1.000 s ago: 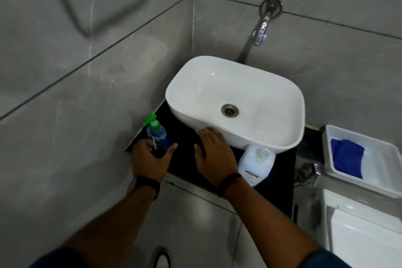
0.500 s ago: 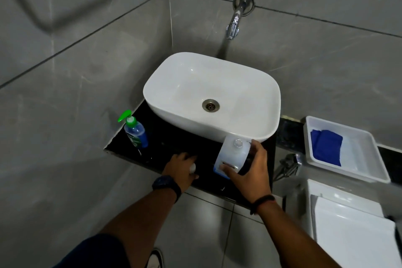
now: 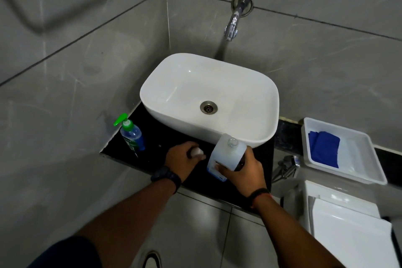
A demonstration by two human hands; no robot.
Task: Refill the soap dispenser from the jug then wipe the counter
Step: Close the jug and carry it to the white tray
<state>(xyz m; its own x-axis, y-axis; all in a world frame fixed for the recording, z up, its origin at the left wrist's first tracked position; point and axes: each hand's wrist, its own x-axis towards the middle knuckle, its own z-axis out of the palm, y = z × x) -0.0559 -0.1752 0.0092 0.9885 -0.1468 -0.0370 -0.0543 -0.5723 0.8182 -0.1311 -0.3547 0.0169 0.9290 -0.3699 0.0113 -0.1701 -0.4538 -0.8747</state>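
A blue soap dispenser (image 3: 132, 135) with a green pump stands at the left end of the black counter (image 3: 156, 137). The white translucent jug (image 3: 227, 152) stands on the counter in front of the basin, its neck open with no cap on it. My right hand (image 3: 242, 172) grips the jug's side and handle. My left hand (image 3: 182, 160) rests on the counter just left of the jug, fingers closed on a small white cap (image 3: 196, 152).
A white basin (image 3: 208, 98) fills the back of the counter under a wall tap (image 3: 233, 19). At the right a white tray (image 3: 369, 154) holds a folded blue cloth (image 3: 323, 149). A white toilet cistern (image 3: 348, 230) sits below it.
My left hand left the dispenser and moved right, now holding the jug's cap. My right hand moved from the counter to grip the jug. The view shifted left.
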